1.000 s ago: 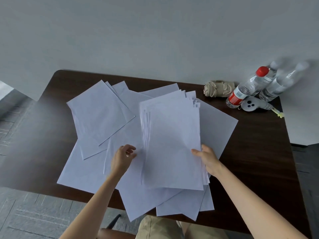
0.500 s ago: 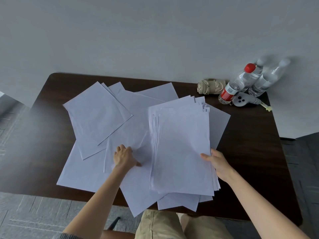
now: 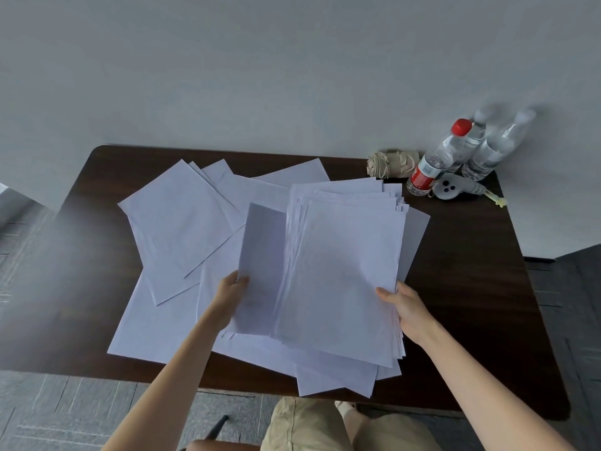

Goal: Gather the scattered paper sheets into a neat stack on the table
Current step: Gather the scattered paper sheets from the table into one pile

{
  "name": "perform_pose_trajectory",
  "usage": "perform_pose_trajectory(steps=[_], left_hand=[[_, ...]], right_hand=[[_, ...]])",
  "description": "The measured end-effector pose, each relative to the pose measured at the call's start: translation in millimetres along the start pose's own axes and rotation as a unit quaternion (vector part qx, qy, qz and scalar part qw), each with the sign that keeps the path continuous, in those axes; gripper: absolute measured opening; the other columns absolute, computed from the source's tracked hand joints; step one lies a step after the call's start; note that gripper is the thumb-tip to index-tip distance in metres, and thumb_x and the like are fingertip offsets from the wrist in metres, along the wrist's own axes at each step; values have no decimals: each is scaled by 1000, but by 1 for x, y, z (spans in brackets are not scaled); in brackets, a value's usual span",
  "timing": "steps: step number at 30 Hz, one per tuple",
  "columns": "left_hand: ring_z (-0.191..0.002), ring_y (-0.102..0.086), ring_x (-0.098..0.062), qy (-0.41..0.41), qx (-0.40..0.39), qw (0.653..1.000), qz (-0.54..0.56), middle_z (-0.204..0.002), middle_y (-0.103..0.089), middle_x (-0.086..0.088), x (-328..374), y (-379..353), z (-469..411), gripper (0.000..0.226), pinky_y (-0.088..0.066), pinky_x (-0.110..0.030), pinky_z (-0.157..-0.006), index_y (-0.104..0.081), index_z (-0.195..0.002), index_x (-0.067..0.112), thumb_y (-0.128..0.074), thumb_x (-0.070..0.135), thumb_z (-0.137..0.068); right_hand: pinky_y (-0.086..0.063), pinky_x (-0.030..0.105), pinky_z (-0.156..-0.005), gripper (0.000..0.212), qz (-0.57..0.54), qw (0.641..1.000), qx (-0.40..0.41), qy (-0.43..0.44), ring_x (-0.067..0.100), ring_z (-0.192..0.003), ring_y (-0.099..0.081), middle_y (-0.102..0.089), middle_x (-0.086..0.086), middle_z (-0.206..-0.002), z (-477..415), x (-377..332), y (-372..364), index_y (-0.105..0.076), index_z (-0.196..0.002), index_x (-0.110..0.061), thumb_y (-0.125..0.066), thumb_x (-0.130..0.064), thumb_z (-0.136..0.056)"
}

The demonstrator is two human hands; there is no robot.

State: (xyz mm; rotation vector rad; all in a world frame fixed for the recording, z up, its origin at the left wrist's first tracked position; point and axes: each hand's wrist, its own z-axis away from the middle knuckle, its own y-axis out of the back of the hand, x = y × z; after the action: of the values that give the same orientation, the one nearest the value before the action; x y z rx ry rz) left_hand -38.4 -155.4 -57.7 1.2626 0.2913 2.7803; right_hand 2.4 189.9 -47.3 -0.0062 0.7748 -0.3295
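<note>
Several white paper sheets (image 3: 175, 222) lie fanned and overlapping on the dark brown table (image 3: 471, 288). My right hand (image 3: 403, 307) grips the right edge of a gathered stack of sheets (image 3: 344, 271), held a little above the loose ones, its edges uneven at the top. My left hand (image 3: 232, 288) pinches the lower left edge of a single sheet (image 3: 263, 255), which is lifted and tucked against the left side of the stack. More loose sheets (image 3: 335, 375) poke out below the stack and over the table's front edge.
At the table's back right stand two clear water bottles (image 3: 439, 157), one with a red cap, beside a crumpled beige cloth (image 3: 390, 162) and a small grey gadget (image 3: 452, 190). A grey wall runs behind. My knees in beige trousers (image 3: 309, 428) show below the table.
My left hand has picked up a single sheet from the table and lifted it against the stack's left side. The right hand keeps its hold on the stack.
</note>
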Motion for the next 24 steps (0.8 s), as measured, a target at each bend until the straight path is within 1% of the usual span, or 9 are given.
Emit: perform_pose_trajectory(steps=[4, 8, 10, 14, 17, 18, 19, 22, 24], left_hand=[[-85, -64, -28, 51, -26, 996, 61, -100, -66, -15, -9, -8, 3, 26, -55, -38, -74, -62, -102, 7, -39, 20, -105], [-108, -63, -36, 87, -60, 992, 74, -118, -66, -17, -15, -6, 1, 45, -50, -53, -98, -60, -123, 8, -38, 42, -104], [-109, -64, -35, 86, -85, 990, 78, -117, -69, -15, -15, -5, 1, 50, -49, -53, -99, -62, -124, 10, -39, 49, -102], [-112, -65, -32, 68, -150, 982, 93, -121, -68, -13, -19, -3, -3, 51, -49, -49, -101, -57, -130, 10, -55, 47, -95], [-120, -59, -27, 79, -148, 981, 98, -136, -58, -9, -24, -4, -4, 73, -46, -45, -105, -36, -147, 11, -71, 37, -87], [-121, -58, -28, 84, -140, 982, 99, -139, -54, -9, -26, -5, -6, 81, -47, -44, -104, -31, -149, 11, -74, 32, -85], [-117, -61, -30, 85, -138, 981, 109, -136, -56, -13, -28, -6, -6, 78, -51, -44, -99, -34, -147, 8, -76, 26, -84], [-96, -71, -32, 92, -142, 976, 134, -117, -68, -21, -28, -9, -2, 50, -60, -41, -76, -56, -128, 2, -75, 12, -82], [-93, -72, -32, 97, -147, 975, 138, -113, -70, -21, -27, -12, 1, 45, -60, -40, -73, -61, -122, 1, -76, 11, -80]], right_hand=[[-54, 37, -84, 28, 7, 1000, -22, -2, 26, -104, -67, -71, 8, -112, -5, 7, -14, -65, -117, -11, -62, -2, -91], [-53, 32, -84, 27, 36, 998, -51, -3, 23, -104, -67, -71, 7, -114, -10, 12, -29, -65, -114, -13, -61, 0, -91], [-53, 30, -84, 25, 49, 997, -60, -6, 21, -101, -67, -71, 6, -113, -14, 16, -36, -65, -111, -14, -60, 1, -92], [-53, 30, -86, 27, 78, 994, -79, -18, 23, -107, -66, -70, 7, -116, -21, 24, -47, -64, -117, -10, -60, 0, -92], [-54, 28, -82, 27, 85, 993, -83, -23, 21, -105, -67, -70, 7, -116, -23, 26, -55, -63, -118, -9, -60, -1, -92], [-54, 27, -82, 28, 93, 992, -87, -20, 20, -104, -67, -70, 6, -116, -22, 26, -57, -63, -119, -9, -60, -2, -93], [-54, 25, -80, 28, 106, 990, -91, -15, 17, -103, -67, -70, 3, -115, -24, 27, -58, -62, -120, -10, -60, -2, -93], [-52, 14, -70, 27, 131, 987, -90, -3, 9, -97, -66, -69, -2, -111, -24, 26, -61, -60, -119, -14, -59, -3, -94], [-51, 11, -65, 21, 148, 986, -74, 11, 10, -94, -66, -69, 0, -109, -24, 27, -62, -62, -112, -14, -59, -5, -94]])
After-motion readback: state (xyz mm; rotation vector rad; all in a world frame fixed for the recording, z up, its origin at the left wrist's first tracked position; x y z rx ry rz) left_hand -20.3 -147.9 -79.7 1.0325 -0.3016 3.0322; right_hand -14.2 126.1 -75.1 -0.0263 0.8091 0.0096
